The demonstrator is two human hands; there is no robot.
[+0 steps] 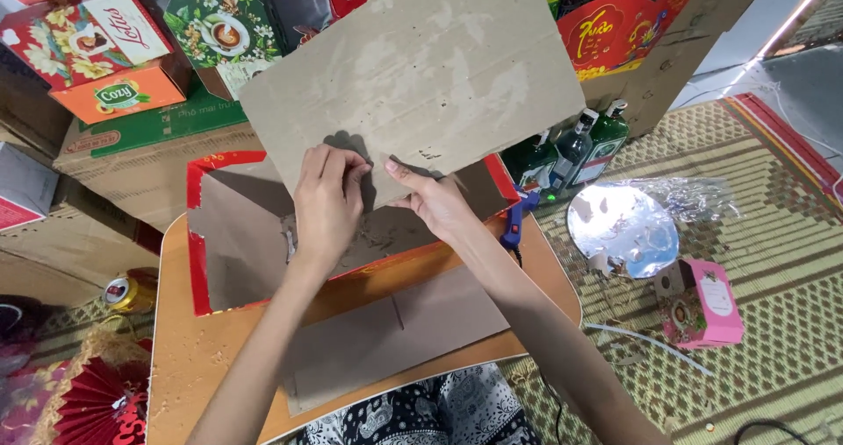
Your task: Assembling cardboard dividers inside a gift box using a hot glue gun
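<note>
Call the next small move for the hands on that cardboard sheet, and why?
Probably lower the cardboard sheet into the red-edged box. Both the left hand and right hand pinch its lower edge, tilted just above the open box.

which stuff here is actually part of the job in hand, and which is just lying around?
In use:
left hand and right hand, both gripping the cardboard sheet
red-edged box under it
flat cardboard piece on the orange table
glue gun beside the box

Lying about:
pink carton
silver disc
green bottles
drink can
stacked gift boxes
</note>
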